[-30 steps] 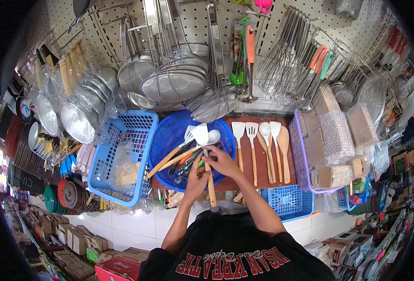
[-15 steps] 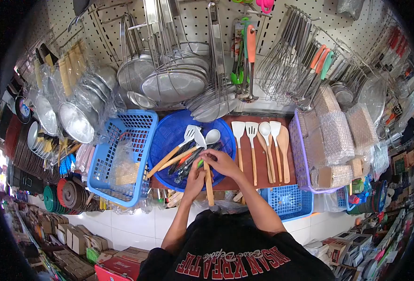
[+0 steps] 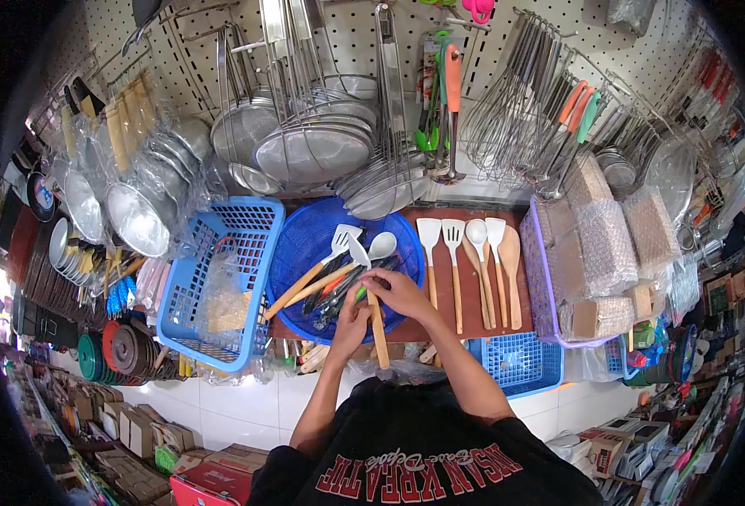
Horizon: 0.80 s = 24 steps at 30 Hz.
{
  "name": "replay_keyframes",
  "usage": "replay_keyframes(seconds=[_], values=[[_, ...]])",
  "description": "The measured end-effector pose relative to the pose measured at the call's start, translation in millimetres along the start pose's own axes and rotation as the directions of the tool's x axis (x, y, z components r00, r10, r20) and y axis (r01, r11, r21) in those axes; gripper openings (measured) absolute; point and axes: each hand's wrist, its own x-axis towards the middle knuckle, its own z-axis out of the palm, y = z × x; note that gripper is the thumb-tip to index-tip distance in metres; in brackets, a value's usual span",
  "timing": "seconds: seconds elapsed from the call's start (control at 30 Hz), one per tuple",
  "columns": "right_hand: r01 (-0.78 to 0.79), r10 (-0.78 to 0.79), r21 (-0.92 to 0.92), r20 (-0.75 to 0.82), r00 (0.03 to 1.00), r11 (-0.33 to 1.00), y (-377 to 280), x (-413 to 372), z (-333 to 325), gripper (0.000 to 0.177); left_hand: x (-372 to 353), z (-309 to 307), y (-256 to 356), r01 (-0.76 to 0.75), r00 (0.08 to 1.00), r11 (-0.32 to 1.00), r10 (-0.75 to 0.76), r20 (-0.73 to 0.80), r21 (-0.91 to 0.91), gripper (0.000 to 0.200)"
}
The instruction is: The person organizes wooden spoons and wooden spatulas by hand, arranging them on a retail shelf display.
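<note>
Over the round blue basket (image 3: 414, 253), my two hands meet around a spatula with a white head (image 3: 359, 251) and a wooden handle hanging down toward my body. My right hand (image 3: 398, 295) pinches it just below the head. Closed alongside the handle is my left hand (image 3: 352, 322), its fingertips close to the right ones and partly hidden. A bit of green shows between the hands. In the basket lie a white slotted turner (image 3: 340, 244), a white spoon (image 3: 382, 245) and several dark-handled utensils.
White-headed turners (image 3: 453, 240), a white spoon (image 3: 476, 232) and wooden utensils lie in a row on the brown shelf. A light-blue basket (image 3: 172, 295) stands left, a purple basket (image 3: 541, 278) with bubble-wrapped boxes right. Strainers (image 3: 313, 152) and whisks (image 3: 503, 126) hang above.
The spatula's handle end has swung very slightly to the right. Both hands stay almost in place; nothing else visibly differs.
</note>
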Motion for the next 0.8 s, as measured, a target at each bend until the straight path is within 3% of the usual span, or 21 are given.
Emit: replay_keyframes(seconds=[0.17, 0.4, 0.47, 0.57, 0.8], values=[[-0.039, 0.029, 0.149, 0.068, 0.997, 0.988, -6, -1, -4, 0.032, -1, 4, 5, -0.088, 0.996, 0.993, 0.090, -0.025, 0.078, 0.059], [0.037, -0.048, 0.238, 0.040, 0.998, 0.971, 12, 1, 2, 0.035, 1, 5, 7, 0.028, 1.000, 1.000, -0.028, -0.003, -0.002, 0.066], [-0.012, -0.011, 0.275, 0.082, 0.997, 0.961, 14, 0, 0, 0.035, -2, 8, 18, 0.088, 0.996, 0.996, -0.088, -0.010, -0.024, 0.065], [-0.065, 0.038, 0.271, 0.106, 0.994, 0.960, 9, 1, -3, 0.035, 0, 6, 12, 0.005, 1.000, 1.000, -0.006, 0.016, 0.020, 0.068], [-0.073, 0.043, 0.235, 0.133, 0.990, 0.969, 13, 4, -6, 0.035, -1, 7, 12, 0.006, 0.998, 0.999, -0.004, 0.059, -0.034, 0.042]])
